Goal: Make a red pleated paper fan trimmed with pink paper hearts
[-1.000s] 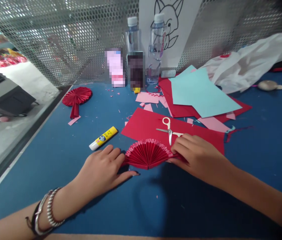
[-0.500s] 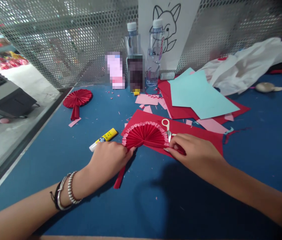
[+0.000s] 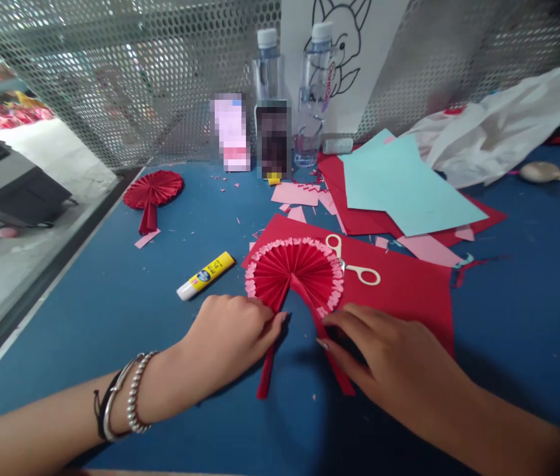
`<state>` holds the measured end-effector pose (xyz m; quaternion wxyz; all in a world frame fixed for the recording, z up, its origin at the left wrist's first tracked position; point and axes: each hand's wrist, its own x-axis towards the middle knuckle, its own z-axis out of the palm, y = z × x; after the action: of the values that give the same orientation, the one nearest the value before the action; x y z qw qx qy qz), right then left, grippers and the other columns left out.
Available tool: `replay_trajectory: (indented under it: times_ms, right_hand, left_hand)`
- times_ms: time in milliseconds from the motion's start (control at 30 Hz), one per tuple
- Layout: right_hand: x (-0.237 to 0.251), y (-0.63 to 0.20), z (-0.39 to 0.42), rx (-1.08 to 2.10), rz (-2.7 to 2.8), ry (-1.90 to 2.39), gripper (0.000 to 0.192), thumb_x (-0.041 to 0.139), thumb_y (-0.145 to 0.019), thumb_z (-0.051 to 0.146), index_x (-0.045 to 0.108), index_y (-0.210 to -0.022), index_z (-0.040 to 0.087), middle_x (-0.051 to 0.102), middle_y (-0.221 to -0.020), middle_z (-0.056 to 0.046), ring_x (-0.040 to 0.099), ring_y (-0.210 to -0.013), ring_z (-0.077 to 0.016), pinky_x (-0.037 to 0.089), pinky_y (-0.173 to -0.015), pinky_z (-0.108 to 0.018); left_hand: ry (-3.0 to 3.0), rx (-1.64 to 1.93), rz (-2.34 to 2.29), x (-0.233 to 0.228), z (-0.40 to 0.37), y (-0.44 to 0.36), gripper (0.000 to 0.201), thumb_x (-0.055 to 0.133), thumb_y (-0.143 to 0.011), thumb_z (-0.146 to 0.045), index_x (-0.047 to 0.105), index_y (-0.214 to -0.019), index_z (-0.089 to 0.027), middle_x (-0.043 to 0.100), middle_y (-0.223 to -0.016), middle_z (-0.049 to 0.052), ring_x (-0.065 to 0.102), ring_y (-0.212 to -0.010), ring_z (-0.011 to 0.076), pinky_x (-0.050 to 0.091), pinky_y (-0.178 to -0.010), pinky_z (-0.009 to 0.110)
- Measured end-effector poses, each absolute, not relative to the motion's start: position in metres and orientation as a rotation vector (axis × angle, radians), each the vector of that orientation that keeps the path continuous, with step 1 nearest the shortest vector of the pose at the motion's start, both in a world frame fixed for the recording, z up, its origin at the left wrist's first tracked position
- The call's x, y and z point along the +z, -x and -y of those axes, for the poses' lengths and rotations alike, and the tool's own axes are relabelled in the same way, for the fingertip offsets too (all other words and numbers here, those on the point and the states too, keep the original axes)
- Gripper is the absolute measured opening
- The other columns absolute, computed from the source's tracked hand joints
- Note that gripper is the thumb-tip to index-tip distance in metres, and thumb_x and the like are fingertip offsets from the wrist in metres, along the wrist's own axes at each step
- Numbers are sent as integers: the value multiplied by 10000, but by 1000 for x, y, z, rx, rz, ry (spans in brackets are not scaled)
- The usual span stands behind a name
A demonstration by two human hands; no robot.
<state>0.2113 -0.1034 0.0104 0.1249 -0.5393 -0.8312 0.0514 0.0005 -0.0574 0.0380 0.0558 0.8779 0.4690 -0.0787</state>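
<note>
Left hand: the left hand (image 3: 227, 330) is laid on the blue table (image 3: 111, 317), with bracelets worn on the wrist. Its fingers are curled and pinched on the left strip of the red paper fan (image 3: 293, 272).
Right hand: the right hand (image 3: 383, 354) is laid palm down. Its fingers are stretched out and pressed on the right strip of the fan; it cannot be told if anything is gripped.
Red paper fan: it is spread open just past both hands, with a pink frilly edge. Two long red strips hang down from it toward the person. Its far part is laid on a red paper sheet (image 3: 399, 284).
Scissors: white-handled scissors (image 3: 354, 261) are seen on the red sheet, just beside the fan on the right.
Glue stick: a yellow glue stick (image 3: 205, 275) is laid flat on the table, left of the fan.
Second fan: another red fan (image 3: 153, 193) is laid farther back on the left.
Paper pile: light blue paper (image 3: 403, 185) is stacked on more red paper, far right.
Bottles: two water bottles (image 3: 268, 66) are stood upright at the back, by the metal mesh wall (image 3: 135, 86).
White bag: a crumpled white plastic bag (image 3: 502, 132) is seen at the far right.
</note>
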Motion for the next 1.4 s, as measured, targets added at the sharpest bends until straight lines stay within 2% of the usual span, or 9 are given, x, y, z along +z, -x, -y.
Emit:
replay_trajectory:
  times_ms: [333,500,700,833,933,1033,1133,1233,1400]
  right_hand:
    - [20,-216,79,-382,2478,1693,318,442,-854,412,589,-704,173,608,-625,-51,565,-540,-189,135,-430,-268]
    - [25,-209,61,-634,2512,1747,454,408,-867,471,601,-655,120,602,-594,-139,549,-548,-222,134,-448,-284]
    - [29,-199,36,-455,2652,1748,330,538,-815,370,614,-587,144,622,-593,-158,560,-497,-242,174,-414,-279]
    - [29,-199,30,-380,2640,1821,337,532,-811,387,627,-582,159,637,-574,-137,586,-489,-248,173,-386,-271]
    - [28,-201,29,-384,2630,1827,349,525,-809,421,647,-624,151,658,-647,-148,599,-520,-246,176,-378,-267]
    - [28,-201,28,-350,2620,1854,349,521,-811,425,673,-705,129,666,-725,-165,612,-599,-270,206,-383,-276]
    - [29,-200,27,-344,2615,1837,296,518,-824,356,679,-816,109,665,-836,-173,619,-705,-290,266,-409,-289]
    - [30,-199,29,-333,2610,1836,257,499,-837,289,669,-887,104,648,-945,-183,614,-767,-283,309,-434,-295]
    - [32,-203,32,-298,2572,1887,249,493,-835,282,656,-923,115,641,-906,-167,588,-781,-272,289,-423,-285]
  left_hand:
    - [-2669,-160,-1248,36,55,5,435,293,-925,-391,599,-695,-185,646,-643,24,599,-547,159,282,-462,260]
    - [-2667,-167,-1192,35,54,6,415,292,-929,-386,612,-750,-193,651,-663,23,594,-547,151,277,-458,256]
    - [-2667,-214,-1109,34,55,6,382,288,-933,-361,600,-790,-194,643,-672,26,600,-581,164,334,-491,257]
    - [-2662,-209,-761,49,43,15,249,398,-909,-317,604,-836,-199,642,-733,24,599,-668,151,408,-603,248]
    - [-2643,-192,-501,64,26,27,160,461,-892,-274,615,-926,-248,644,-863,11,584,-838,142,417,-709,227]
    - [-2820,-144,-599,69,13,31,258,503,-870,-250,551,-1118,-300,582,-1076,31,509,-995,192,390,-814,291]
    - [-2930,-149,-538,63,10,28,257,515,-865,-263,554,-1112,-326,505,-1219,27,438,-1102,219,341,-892,341]
    - [-2969,-138,-596,58,9,31,202,463,-891,-302,564,-1065,-279,548,-1150,36,480,-1036,203,352,-855,329]
    - [-2957,-45,-1282,56,9,71,265,366,-909,-374,543,-921,-178,590,-887,74,546,-814,210,400,-724,326]
